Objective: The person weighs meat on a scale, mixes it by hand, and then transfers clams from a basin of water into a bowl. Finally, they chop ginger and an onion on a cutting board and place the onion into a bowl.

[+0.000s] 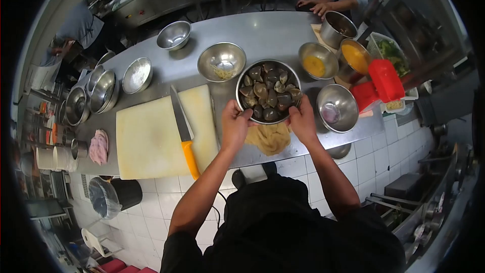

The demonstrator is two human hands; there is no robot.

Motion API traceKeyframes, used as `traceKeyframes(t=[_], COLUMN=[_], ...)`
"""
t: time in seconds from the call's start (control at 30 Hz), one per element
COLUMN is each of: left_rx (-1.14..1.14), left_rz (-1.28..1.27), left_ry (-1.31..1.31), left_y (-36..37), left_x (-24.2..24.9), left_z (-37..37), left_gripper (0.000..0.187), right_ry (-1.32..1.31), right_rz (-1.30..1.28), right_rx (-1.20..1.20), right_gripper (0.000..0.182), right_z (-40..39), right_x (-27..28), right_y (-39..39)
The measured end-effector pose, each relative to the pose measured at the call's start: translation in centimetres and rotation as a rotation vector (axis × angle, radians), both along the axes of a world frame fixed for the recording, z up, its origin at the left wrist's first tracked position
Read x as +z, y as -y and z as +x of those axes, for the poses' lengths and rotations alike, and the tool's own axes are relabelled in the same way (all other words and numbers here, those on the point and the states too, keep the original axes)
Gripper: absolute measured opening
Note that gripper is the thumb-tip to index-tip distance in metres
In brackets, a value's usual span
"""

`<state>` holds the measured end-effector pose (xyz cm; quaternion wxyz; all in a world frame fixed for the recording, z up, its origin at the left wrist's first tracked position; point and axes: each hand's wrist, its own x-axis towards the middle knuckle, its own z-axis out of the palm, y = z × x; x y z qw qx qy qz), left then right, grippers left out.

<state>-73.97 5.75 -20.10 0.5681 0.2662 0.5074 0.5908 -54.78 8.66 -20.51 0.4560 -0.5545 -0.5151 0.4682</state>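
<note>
Both my hands grip the round steel bowl of dark clams (268, 91) at its near rim, on the counter beside the white cutting board (151, 136): left hand (235, 124) and right hand (303, 121), fingers curled on it. Step: carrying. Next calls for a level lift.

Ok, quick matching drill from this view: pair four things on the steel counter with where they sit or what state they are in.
Things:
1. steel bowl of dark clams
2. orange-handled knife
3. crumpled tan cloth
4. red plastic container

Places or states:
a. lying on the white cutting board
b. at the right end of the counter
c. held by left hand and right hand
d. under the held bowl, at the counter's near edge

Pairs: 1-c, 2-a, 3-d, 4-b
</note>
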Motion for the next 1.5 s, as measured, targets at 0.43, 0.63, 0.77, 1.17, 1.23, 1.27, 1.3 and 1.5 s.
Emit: traceKeyframes(t=[0.43,0.63,0.77,1.17,1.23,1.27,1.3,1.5], left_rx=[-0.051,-0.001,0.025,-0.017,-0.015,-0.016,-0.014,-0.006], left_rz=[-0.180,-0.084,-0.025,-0.152,-0.098,-0.047,0.005,-0.164], left_ry=[0.067,0.045,0.001,0.060,0.031,0.007,-0.014,0.088], left_y=[-0.5,-0.3,0.0,-0.4,-0.7,-0.8,-1.2,-3.0], left_x=[-0.6,1.5,1.9,0.8,1.1,1.1,1.2,-0.9], left_z=[1.1,1.4,2.2,2.1,2.0,2.1,2.2,2.8], left_gripper=[0.014,0.013,0.013,0.014,0.014,0.014,0.014,0.014], right_ry=[-0.068,0.012,0.217,-0.060,-0.030,0.011,0.055,0.049], right_rz=[-0.287,-0.058,0.173,-0.221,-0.111,-0.024,0.064,-0.175], right_rx=[-0.008,0.030,-0.107,0.017,-0.022,-0.054,-0.086,-0.011], right_gripper=[0.022,0.031,0.026,0.026,0.027,0.028,0.028,0.032], right_z=[1.7,1.8,1.6,2.1,1.8,1.7,1.7,2.9], right_x=[0.1,1.3,-1.1,0.8,0.8,0.2,-0.2,0.4], right_y=[0.1,0.0,-0.8,0.0,-0.2,-0.3,-0.7,-2.5])
